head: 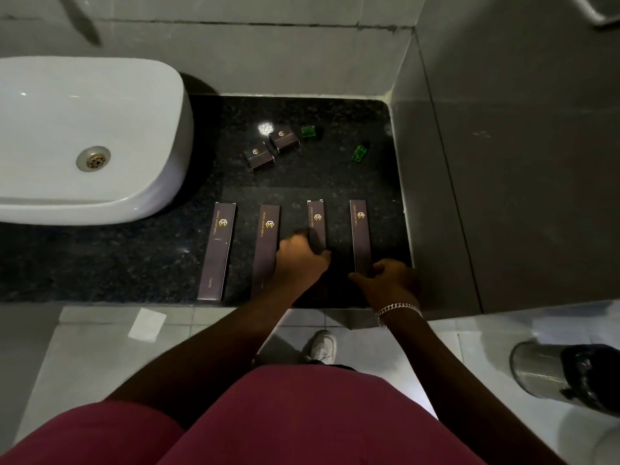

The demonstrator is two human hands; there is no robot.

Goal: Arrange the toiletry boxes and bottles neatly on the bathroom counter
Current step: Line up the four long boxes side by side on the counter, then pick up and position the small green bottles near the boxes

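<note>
Four long boxes (pixel 217 251) lie side by side along the counter's (pixel 100 263) front edge, evidently being spaced into an even row. The left hand (pixel 298 260) is pinched on the third box (pixel 317 226), the right hand (pixel 389 280) on the fourth (pixel 360 236). Two small boxes (pixel 270 147) and two green bottles (pixel 360 152) sit loose near the back edge, unsorted.

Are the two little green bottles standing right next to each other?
No. One green bottle sits beside the small boxes, while the other green bottle lies apart, nearer the wall on the right, with bare counter between them.
</note>
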